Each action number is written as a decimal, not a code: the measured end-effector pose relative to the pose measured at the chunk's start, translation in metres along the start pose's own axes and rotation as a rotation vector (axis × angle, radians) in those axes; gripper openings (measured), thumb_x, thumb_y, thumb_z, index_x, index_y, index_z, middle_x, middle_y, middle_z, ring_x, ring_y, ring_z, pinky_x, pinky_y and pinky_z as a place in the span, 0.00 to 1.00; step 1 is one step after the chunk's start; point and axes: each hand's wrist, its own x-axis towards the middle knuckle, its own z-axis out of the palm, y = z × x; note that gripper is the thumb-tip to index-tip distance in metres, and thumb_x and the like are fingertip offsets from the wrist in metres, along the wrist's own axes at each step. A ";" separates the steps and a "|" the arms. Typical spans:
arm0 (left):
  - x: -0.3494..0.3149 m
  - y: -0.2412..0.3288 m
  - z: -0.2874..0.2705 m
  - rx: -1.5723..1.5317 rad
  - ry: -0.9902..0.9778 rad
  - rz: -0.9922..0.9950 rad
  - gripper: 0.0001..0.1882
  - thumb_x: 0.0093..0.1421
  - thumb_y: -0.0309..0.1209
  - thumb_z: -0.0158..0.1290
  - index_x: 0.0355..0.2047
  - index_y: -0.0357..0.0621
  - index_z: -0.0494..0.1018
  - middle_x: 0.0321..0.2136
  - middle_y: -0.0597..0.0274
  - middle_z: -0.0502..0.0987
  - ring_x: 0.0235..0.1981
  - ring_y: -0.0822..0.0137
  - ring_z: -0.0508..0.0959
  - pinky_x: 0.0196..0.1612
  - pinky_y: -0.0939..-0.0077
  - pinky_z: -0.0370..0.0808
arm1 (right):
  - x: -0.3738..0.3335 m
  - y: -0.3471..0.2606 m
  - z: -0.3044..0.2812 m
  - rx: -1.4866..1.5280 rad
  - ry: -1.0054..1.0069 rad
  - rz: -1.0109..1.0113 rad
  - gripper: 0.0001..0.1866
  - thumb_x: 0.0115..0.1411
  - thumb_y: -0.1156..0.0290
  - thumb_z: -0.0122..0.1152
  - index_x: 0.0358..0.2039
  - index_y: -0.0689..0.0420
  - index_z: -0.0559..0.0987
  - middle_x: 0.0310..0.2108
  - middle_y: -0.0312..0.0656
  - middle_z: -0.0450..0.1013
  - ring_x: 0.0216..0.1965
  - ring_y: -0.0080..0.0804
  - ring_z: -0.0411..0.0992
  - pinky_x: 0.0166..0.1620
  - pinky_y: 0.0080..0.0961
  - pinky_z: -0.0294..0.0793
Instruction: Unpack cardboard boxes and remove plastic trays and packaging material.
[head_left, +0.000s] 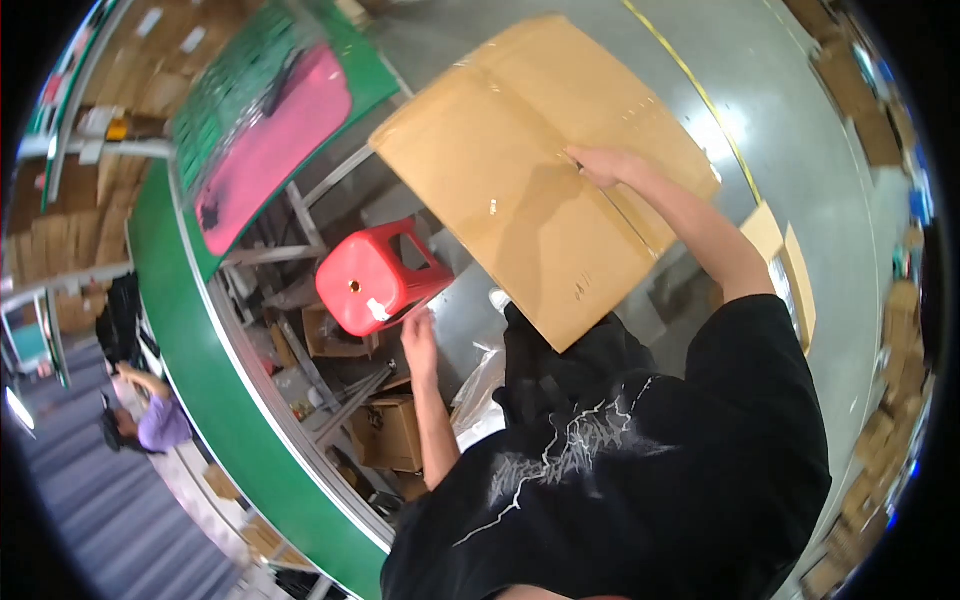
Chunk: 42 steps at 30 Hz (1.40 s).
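My right hand (604, 167) is closed at the middle seam of a large brown cardboard box (490, 190), its fingertips hooked into the gap between the flaps. The box lies in front of me, tilted in the view, with its near corner over my legs. On the left, my left hand (420, 338) is at the lower edge of a red plastic stool (365, 285). Its fingers look curled against the stool's side, partly blurred. The stool has a square seat with a small hole and a white patch near one corner.
A green-edged workbench (235, 440) curves along my left, with a pink mat (285, 150) on it. Below it sit an open carton (388, 432) and metal frame bars. Another open carton (790, 270) stands right. A person in purple (163, 422) is far left.
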 end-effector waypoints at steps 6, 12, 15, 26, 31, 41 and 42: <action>0.064 0.149 0.097 0.171 -0.561 0.266 0.13 0.58 0.28 0.42 0.43 0.38 0.67 0.33 0.61 0.73 0.34 0.72 0.71 0.38 0.80 0.67 | -0.120 0.054 0.096 0.028 0.206 -0.021 0.19 0.56 0.67 0.43 0.49 0.50 0.61 0.35 0.47 0.71 0.35 0.50 0.69 0.35 0.40 0.68; 0.050 0.168 0.264 0.475 -0.979 0.516 0.18 0.54 0.29 0.45 0.46 0.39 0.64 0.44 0.54 0.69 0.47 0.61 0.68 0.47 0.70 0.66 | -0.193 0.048 0.104 0.470 0.575 0.340 0.12 0.56 0.65 0.45 0.40 0.54 0.64 0.28 0.51 0.71 0.32 0.53 0.70 0.34 0.44 0.68; 0.048 0.142 0.305 0.886 -0.850 1.154 0.22 0.54 0.33 0.45 0.50 0.42 0.61 0.49 0.55 0.64 0.52 0.59 0.63 0.52 0.65 0.60 | -0.189 0.039 0.133 0.996 0.914 0.542 0.11 0.57 0.63 0.44 0.36 0.55 0.62 0.26 0.53 0.71 0.32 0.56 0.69 0.33 0.46 0.67; 0.055 0.171 0.333 1.259 -1.037 1.196 0.23 0.43 0.49 0.55 0.27 0.40 0.69 0.29 0.56 0.71 0.36 0.57 0.69 0.43 0.65 0.62 | -0.178 0.017 0.175 1.089 1.008 0.553 0.08 0.58 0.65 0.45 0.36 0.54 0.65 0.29 0.51 0.71 0.33 0.52 0.69 0.32 0.42 0.68; 0.024 0.246 0.274 1.140 -1.074 1.148 0.23 0.34 0.48 0.62 0.16 0.42 0.68 0.17 0.57 0.70 0.25 0.59 0.71 0.33 0.68 0.65 | -0.200 -0.016 0.161 1.443 0.989 0.191 0.09 0.58 0.67 0.47 0.38 0.56 0.65 0.30 0.53 0.70 0.33 0.47 0.69 0.36 0.34 0.67; 0.050 0.326 0.054 0.934 -1.013 1.371 0.13 0.38 0.31 0.59 0.26 0.42 0.72 0.24 0.61 0.73 0.29 0.59 0.73 0.32 0.68 0.69 | -0.179 -0.122 0.208 1.318 1.007 0.690 0.14 0.56 0.69 0.48 0.42 0.61 0.66 0.23 0.44 0.68 0.24 0.30 0.67 0.31 0.27 0.68; 0.056 0.326 0.034 1.013 -1.073 1.208 0.11 0.38 0.28 0.56 0.25 0.43 0.72 0.23 0.61 0.72 0.31 0.60 0.73 0.33 0.69 0.69 | -0.180 -0.135 0.221 1.299 1.009 0.692 0.14 0.56 0.69 0.48 0.42 0.61 0.66 0.23 0.44 0.68 0.24 0.30 0.67 0.31 0.27 0.68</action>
